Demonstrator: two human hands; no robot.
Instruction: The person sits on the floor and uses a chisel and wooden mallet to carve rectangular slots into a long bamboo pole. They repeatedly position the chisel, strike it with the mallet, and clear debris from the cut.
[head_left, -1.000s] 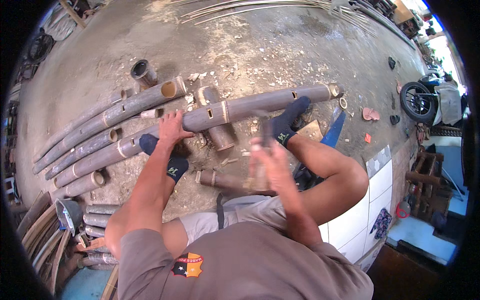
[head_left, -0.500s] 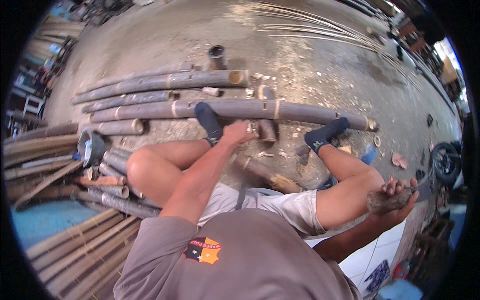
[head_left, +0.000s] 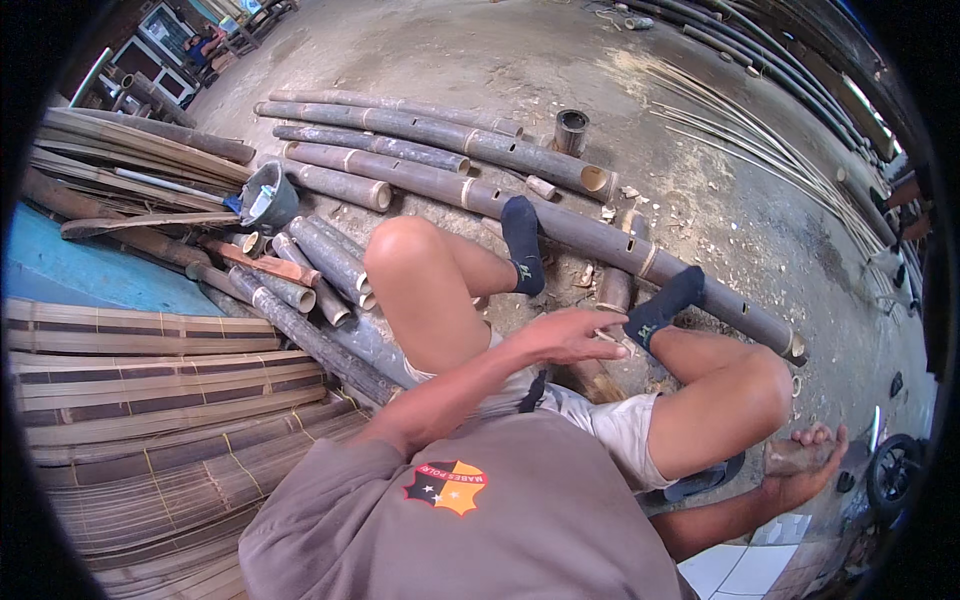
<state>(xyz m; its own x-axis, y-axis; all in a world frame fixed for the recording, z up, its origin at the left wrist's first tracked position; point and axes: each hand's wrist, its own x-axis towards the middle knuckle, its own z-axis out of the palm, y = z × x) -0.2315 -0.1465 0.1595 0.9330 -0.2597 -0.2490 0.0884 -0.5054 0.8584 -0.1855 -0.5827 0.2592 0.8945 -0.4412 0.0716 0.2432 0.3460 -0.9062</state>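
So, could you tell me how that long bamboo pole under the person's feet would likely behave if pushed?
The long bamboo pole is round, so it would probably roll unless pinned. It looks thick and straight, so likely stiff. Its open end suggests it is hollow, so perhaps light for its size.

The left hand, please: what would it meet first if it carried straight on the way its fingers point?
Probably the dark sock on the right foot, just past the left hand; depth is unclear.

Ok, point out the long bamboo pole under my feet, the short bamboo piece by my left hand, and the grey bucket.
long bamboo pole (head_left: 580, 232), head view, mid shaft.
short bamboo piece (head_left: 612, 295), head view, upper section.
grey bucket (head_left: 268, 197), head view, outer wall.
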